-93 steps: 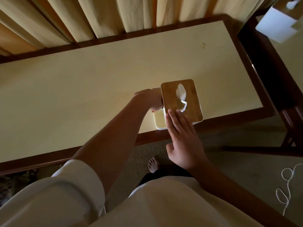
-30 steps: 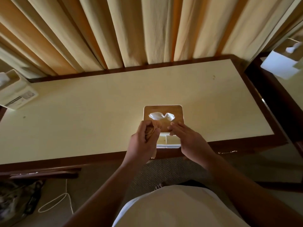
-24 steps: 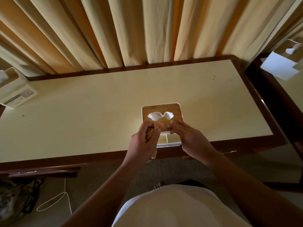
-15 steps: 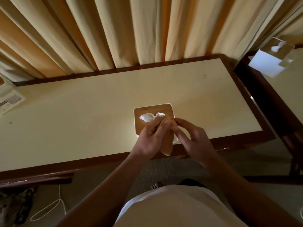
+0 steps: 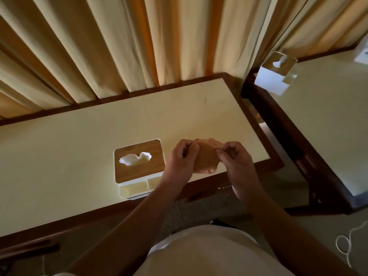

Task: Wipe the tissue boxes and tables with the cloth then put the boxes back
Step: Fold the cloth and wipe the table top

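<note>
A white tissue box with a wooden lid [image 5: 139, 162] stands on the cream table [image 5: 79, 156] near its front edge, a tissue poking out of the slot. Just right of it, above the table, I hold a small tan cloth [image 5: 206, 158] stretched between both hands. My left hand [image 5: 182, 160] pinches its left edge and my right hand [image 5: 234, 159] pinches its right edge. A second white tissue box with a wooden lid [image 5: 275, 73] stands on the neighbouring table [image 5: 328, 126] at the upper right.
Beige curtains [image 5: 139, 42] hang right behind the table. A dark gap separates the two wood-framed tables. A white object [image 5: 362, 50] sits at the far right edge. A white cord [image 5: 346, 246] lies on the carpet at the lower right.
Both hands left the tissue box and moved right with the cloth, now spread between them. The view swung right, so the box sits further left.
</note>
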